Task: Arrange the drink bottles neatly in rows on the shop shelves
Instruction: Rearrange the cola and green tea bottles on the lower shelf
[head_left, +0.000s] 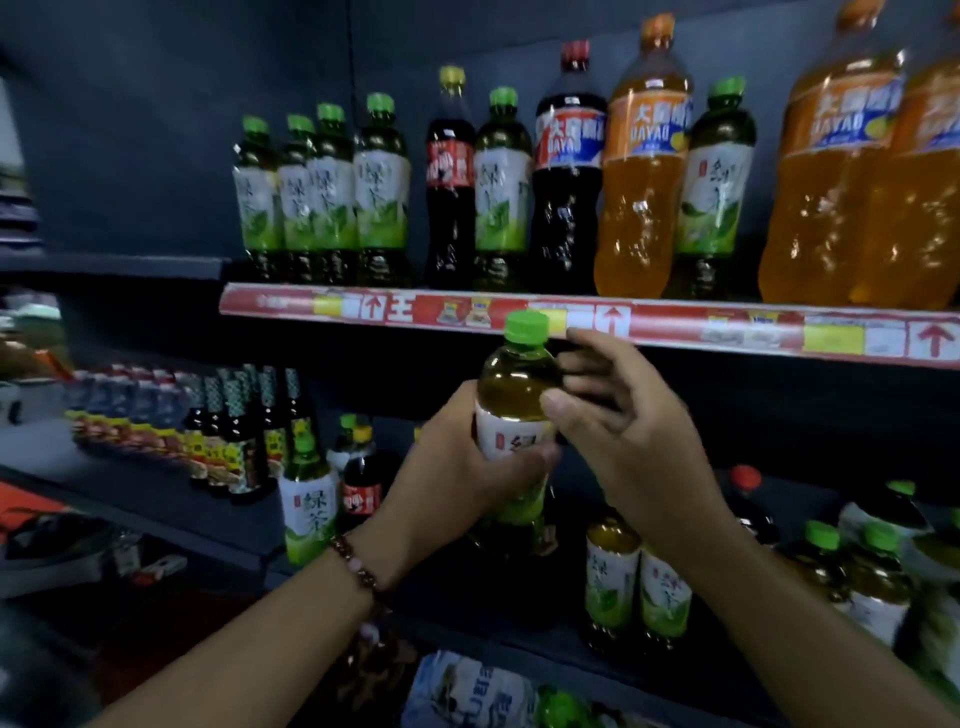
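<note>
Green-capped and amber-bodied, the held tea bottle (517, 395) stands upright in mid-air, in front of the red price strip (675, 325) that edges the upper shelf (727, 343). Its plastic is clear and smooth, rounded at the shoulder, with a glossy white label printed with dark characters. The left hand (457, 467) wraps the label, thumb across the front, fingers curled behind. A beaded bracelet (358, 569) circles that wrist. The right hand (618, 415) lies against the bottle's shoulder with fingers loosely bent; whether it actually grasps the bottle I cannot tell.

On the upper shelf a row of matching tea bottles (322, 192) stands upright, then dark cola bottles (569, 171) and large orange soda bottles (641, 166) with bright wraps, tea bottles mixed among them. Below, on the lower shelf (519, 644), more tea bottles (639, 587) stand in loose clusters. Slim dark-glass bottles (234, 431) crowd a neighbouring shelf at left. The backing wall (130, 130) is matt dark blue-grey, and the lighting is dim.
</note>
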